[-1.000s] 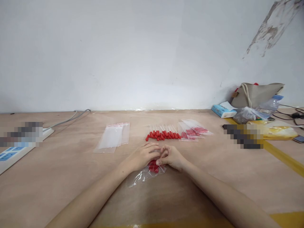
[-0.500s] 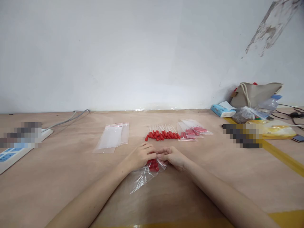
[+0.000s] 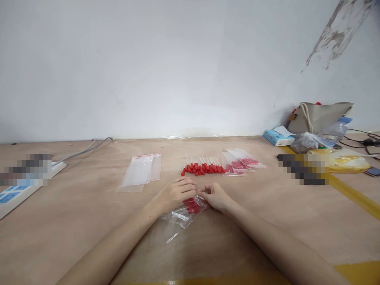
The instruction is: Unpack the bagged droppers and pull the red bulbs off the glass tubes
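Observation:
A clear plastic zip bag (image 3: 178, 218) with several red-tipped sticks (image 3: 192, 207) in it lies between my hands, close to the table top. My left hand (image 3: 178, 193) is closed over the bag's left and upper side; its fingertips are partly hidden. At the bag's right end, my right hand (image 3: 215, 197) pinches the plastic between thumb and fingers. Beyond my hands lies a row of loose red-tipped sticks (image 3: 203, 169), red ends toward me. To their right are filled bags (image 3: 240, 163) of the same sticks, overlapping. Flat, unfilled zip bags (image 3: 138, 172) lie to the left.
A power strip (image 3: 18, 196) with a grey cable (image 3: 86, 149) is at the left. At the back right stand a tissue pack (image 3: 278, 137), a beige bag (image 3: 320, 116) and a yellow package (image 3: 347, 163). Yellow tape (image 3: 353, 196) crosses the wooden table (image 3: 89, 221).
The bag's right end is more gathered and its loose lower part has shifted slightly. My right hand has turned a little at the bag's edge; my left hand stays nearly in place.

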The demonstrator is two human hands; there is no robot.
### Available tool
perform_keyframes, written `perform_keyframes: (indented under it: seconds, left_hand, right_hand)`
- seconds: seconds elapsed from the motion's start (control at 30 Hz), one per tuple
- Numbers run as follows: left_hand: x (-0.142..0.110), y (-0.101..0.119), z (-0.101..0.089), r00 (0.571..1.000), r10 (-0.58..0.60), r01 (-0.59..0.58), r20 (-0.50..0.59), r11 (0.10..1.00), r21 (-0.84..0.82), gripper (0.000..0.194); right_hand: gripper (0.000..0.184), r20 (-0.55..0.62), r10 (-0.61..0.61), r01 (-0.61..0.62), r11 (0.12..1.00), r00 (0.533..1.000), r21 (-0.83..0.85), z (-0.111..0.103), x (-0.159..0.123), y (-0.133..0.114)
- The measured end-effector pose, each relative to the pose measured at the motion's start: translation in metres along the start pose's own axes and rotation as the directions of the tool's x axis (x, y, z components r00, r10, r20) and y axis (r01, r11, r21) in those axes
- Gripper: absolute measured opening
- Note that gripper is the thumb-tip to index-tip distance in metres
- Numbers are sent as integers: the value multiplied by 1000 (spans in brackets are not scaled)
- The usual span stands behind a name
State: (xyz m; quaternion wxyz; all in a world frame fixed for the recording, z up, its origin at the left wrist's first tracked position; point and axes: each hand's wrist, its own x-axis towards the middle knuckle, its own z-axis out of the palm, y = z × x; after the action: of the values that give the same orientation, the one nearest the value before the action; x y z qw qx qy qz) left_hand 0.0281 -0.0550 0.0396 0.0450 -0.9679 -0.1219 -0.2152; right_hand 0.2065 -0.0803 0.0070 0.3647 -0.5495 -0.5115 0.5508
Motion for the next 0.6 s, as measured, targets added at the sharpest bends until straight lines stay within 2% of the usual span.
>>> perform_keyframes:
  seconds: [0.13,0.23,0.37,0.47,0.53,0.6]
  left_hand:
    - [-3,0,-5,989,-139,144,47,981,-130,22]
    - [-5,2,-6,954,-260,293,150,915,-277,19]
    - [-9,2,-6,869,-402,486,287,802,-348,67]
    - [-10,0,-6,844,-425,528,327,765,-369,74]
    - [-10,-1,-5,851,-418,519,319,766,-379,71]
    - [-10,-2,-3,854,-414,513,315,772,-376,70]
  right_hand:
    - [13,30,-64,65,997,997,-29,-11,1,4]
    - [8,110,-148,161,980,983,-119,-20,4,5]
    - [21,274,-149,201,964,950,-175,-30,4,0]
    - [31,318,-90,176,951,944,-255,-32,1,-5]
    - [37,287,-86,179,932,954,-316,-31,-1,-6]
    - [40,236,-139,222,899,962,-378,-29,-2,-6]
